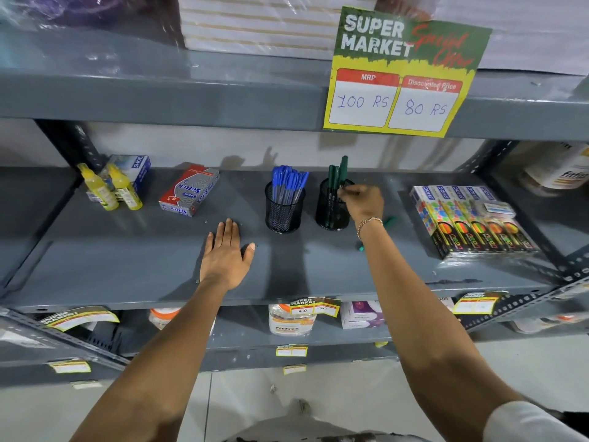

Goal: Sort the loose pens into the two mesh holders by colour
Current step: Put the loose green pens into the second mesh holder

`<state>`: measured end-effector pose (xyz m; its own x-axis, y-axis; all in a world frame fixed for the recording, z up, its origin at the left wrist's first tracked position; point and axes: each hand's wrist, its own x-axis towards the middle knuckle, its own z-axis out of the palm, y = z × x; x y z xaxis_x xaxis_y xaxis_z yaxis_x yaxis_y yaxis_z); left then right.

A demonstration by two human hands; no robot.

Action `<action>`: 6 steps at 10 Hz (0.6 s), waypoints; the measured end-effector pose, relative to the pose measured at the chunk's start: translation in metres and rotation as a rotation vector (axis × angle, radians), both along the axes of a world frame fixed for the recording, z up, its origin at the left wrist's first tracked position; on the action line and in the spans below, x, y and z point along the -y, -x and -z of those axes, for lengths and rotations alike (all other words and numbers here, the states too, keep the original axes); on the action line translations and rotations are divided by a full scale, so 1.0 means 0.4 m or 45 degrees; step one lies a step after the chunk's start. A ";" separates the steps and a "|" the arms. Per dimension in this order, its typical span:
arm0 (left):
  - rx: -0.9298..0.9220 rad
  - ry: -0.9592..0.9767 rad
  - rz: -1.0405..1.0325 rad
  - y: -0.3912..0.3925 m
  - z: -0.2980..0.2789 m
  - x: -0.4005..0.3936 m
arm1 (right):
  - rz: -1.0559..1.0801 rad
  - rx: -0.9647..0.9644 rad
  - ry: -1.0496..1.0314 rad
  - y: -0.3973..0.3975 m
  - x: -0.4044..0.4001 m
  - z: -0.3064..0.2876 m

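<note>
Two black mesh holders stand on the grey shelf (127, 266). The left holder (284, 209) is packed with several blue pens (288, 183). The right holder (331, 207) has a few green pens (337, 173) standing in it. My right hand (363, 200) is at that holder's rim, fingers pinched on a green pen that stands upright in the holder. Loose green pens (389, 222) lie on the shelf behind my right wrist, mostly hidden by it. My left hand (227, 250) rests flat on the shelf, palm down, fingers apart, holding nothing.
A red and grey box (189, 191) and two yellow bottles (110, 191) stand at the left. Colourful packs (468, 218) sit at the right. The upper shelf, with a price sign (401, 74), hangs low over the holders.
</note>
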<state>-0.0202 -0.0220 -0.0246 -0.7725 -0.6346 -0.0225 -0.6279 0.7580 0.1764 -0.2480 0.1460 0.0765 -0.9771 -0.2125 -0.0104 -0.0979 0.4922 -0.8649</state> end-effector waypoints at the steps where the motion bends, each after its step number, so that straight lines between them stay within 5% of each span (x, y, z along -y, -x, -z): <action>1: -0.001 0.000 0.001 0.000 0.002 0.002 | -0.057 -0.027 -0.181 0.009 0.005 0.004; 4: -0.011 0.001 -0.001 0.001 0.004 0.001 | 0.218 -0.157 -0.187 0.030 -0.082 -0.044; 6: -0.016 -0.007 -0.001 0.002 0.009 0.003 | 0.200 0.227 -0.551 0.057 -0.194 0.045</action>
<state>-0.0211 -0.0232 -0.0281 -0.7722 -0.6352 -0.0164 -0.6263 0.7565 0.1882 -0.2707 0.2236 0.0585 -0.9719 -0.0017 -0.2352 0.1375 0.8071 -0.5742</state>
